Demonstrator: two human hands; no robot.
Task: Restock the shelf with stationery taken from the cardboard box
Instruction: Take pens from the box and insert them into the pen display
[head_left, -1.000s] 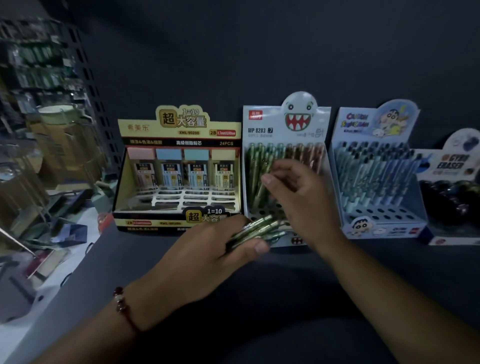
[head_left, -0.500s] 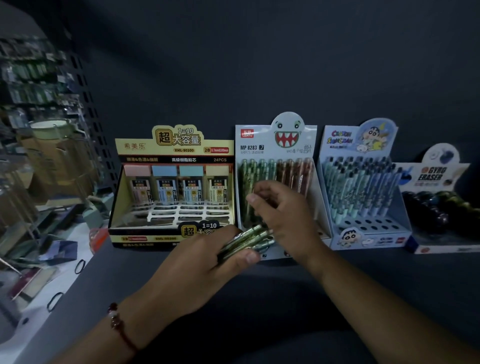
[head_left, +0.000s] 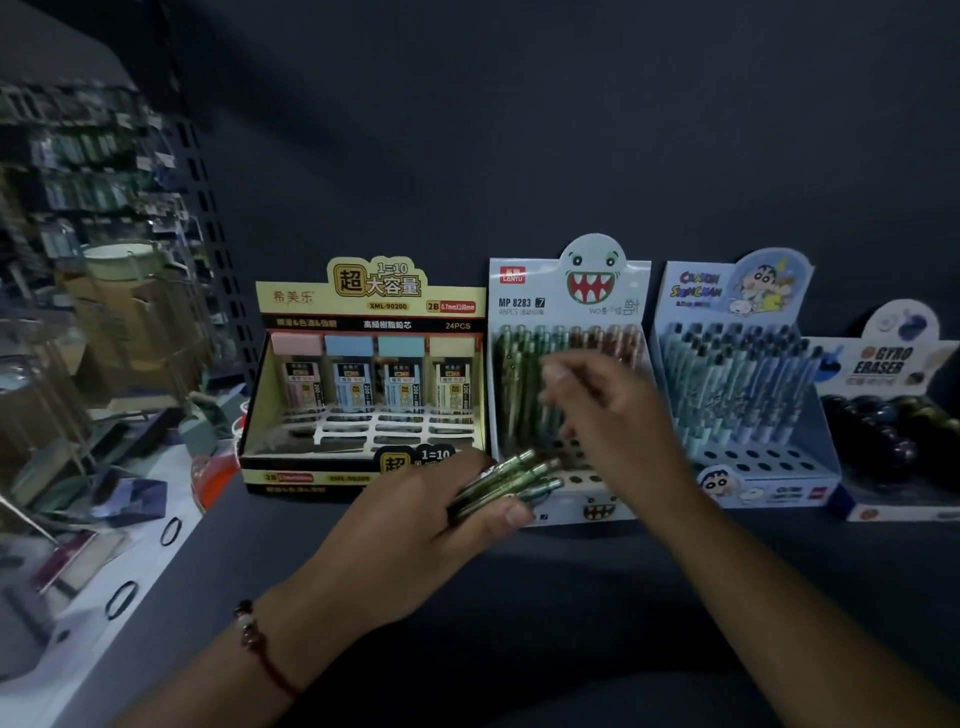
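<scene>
Green pencils (head_left: 506, 480), slim translucent barrels with metal tips, are lying bundled in the left hand (head_left: 415, 530), whose fingers (head_left: 511, 514) are wrapping around them just in front of the monster-face display box (head_left: 569, 296). That cardboard box is standing on the dark shelf (head_left: 519, 582), its perforated tray holding upright rows of green and reddish pencils. The right hand (head_left: 613, 415) is hovering over those rows, blurred, its fingers loosely curled; whether they are pinching a pencil cannot be told. Beside it on the left, the yellow lead-refill box (head_left: 363, 301) is showing four pastel-capped cases in a white lattice. On the right, the blue cartoon pen box (head_left: 737, 291) is standing packed with pale barrels.
</scene>
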